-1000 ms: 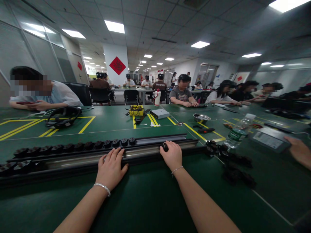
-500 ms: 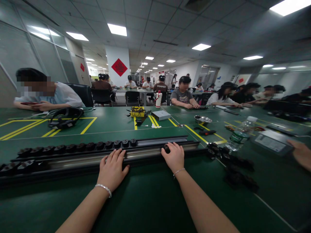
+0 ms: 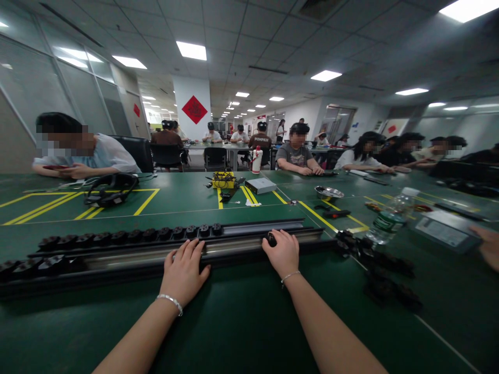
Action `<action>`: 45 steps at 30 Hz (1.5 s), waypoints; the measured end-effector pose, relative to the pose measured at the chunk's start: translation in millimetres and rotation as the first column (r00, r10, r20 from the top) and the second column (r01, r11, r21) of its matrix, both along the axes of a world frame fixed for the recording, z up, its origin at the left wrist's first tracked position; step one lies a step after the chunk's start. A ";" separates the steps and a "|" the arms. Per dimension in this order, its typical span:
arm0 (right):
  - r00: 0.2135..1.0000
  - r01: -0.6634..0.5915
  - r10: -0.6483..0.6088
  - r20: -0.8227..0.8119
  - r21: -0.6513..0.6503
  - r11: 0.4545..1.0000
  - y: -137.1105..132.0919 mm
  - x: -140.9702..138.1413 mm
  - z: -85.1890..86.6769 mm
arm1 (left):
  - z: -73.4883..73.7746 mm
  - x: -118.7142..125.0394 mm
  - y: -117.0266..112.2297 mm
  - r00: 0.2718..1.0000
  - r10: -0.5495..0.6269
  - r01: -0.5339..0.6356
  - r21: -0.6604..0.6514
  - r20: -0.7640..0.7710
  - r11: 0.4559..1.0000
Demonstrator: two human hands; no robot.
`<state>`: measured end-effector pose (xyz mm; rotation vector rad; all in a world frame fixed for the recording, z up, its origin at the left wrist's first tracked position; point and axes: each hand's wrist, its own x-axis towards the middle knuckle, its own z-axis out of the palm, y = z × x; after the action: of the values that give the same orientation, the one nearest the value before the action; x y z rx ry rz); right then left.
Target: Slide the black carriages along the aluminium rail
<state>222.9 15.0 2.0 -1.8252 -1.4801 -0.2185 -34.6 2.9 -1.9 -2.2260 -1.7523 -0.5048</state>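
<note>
A long black track rail (image 3: 128, 255) lies across the green table (image 3: 241, 322) in front of me. My left hand (image 3: 183, 272) rests flat on the rail's near edge with its fingers spread. My right hand (image 3: 283, 253) is closed on a small black roller piece (image 3: 271, 239) seated in the rail's groove. A second rail (image 3: 253, 227) behind it carries a row of several black rollers (image 3: 128, 236). A pile of loose black rollers (image 3: 374, 265) lies on the table to the right of my right hand.
Black headphones (image 3: 111, 188), a yellow box (image 3: 223, 180), a grey box (image 3: 260, 185), a metal bowl (image 3: 329, 193) and a water bottle (image 3: 390, 215) stand farther back. Another person's hand (image 3: 489, 246) holds a device (image 3: 444, 231) at the right. Several people sit around the tables.
The view has drifted slightly, so everything sits a little lower and to the right. Both hands stay on the rail in the same grip.
</note>
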 end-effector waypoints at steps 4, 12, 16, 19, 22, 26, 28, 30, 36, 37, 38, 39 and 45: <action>1.000 0.011 -0.011 0.006 0.018 1.000 1.5 0.3 -1.4 | -0.7 0.5 0.5 1.000 0.002 -0.002 0.003 0.007 1.000; 1.000 0.008 -0.008 0.005 0.021 1.000 3.5 2.8 -2.9 | -0.6 0.1 0.5 1.000 -0.002 0.002 0.012 0.010 1.000; 1.000 0.016 -0.016 0.005 0.013 1.000 4.2 3.4 -4.0 | 1.5 0.6 -0.9 1.000 -0.002 0.002 0.006 0.006 1.000; 1.000 0.013 -0.013 0.006 0.018 1.000 4.7 3.5 -4.8 | 3.1 0.9 -1.6 1.000 -0.001 0.001 -0.001 0.007 1.000; 1.000 0.012 -0.012 0.004 0.016 1.000 4.2 3.4 -3.7 | 3.8 0.8 -1.3 1.000 0.000 0.000 -0.006 0.008 1.000; 1.000 0.013 -0.013 0.009 0.002 1.000 2.9 3.8 -0.7 | 3.1 0.7 -0.3 1.000 -0.002 0.002 0.001 0.011 1.000; 1.000 0.016 -0.016 0.013 0.000 1.000 2.8 4.8 -0.1 | 2.7 0.8 -0.2 1.000 -0.004 0.004 0.005 0.011 1.000; 1.000 0.015 -0.015 0.021 0.003 1.000 3.1 6.1 -0.2 | 2.4 0.8 -0.3 1.000 -0.005 0.004 0.007 0.010 1.000; 1.000 0.005 -0.005 0.026 0.015 1.000 4.1 8.6 -1.0 | 3.5 1.0 -1.1 1.000 -0.002 0.002 -0.002 0.011 1.000; 1.000 0.004 -0.004 0.023 0.014 1.000 3.9 8.5 -0.7 | 3.6 1.0 -1.1 1.000 -0.002 0.002 -0.002 0.011 1.000; 1.000 0.003 -0.004 0.019 0.012 1.000 3.6 8.1 -0.3 | 3.5 1.0 -1.0 1.000 -0.001 0.001 -0.001 0.011 1.000; 1.000 0.003 -0.004 0.015 0.009 1.000 3.2 7.7 0.1 | 3.4 1.0 -0.9 1.000 -0.001 0.002 -0.002 0.011 1.000; 1.000 0.025 -0.025 -0.007 0.010 1.000 0.8 6.1 0.6 | 0.9 0.1 0.4 1.000 -0.003 0.003 -0.006 0.005 1.000</action>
<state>229.1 15.8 2.6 -1.8354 -1.4503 -0.2313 -34.4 3.2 -1.0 -2.2333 -1.7556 -0.5076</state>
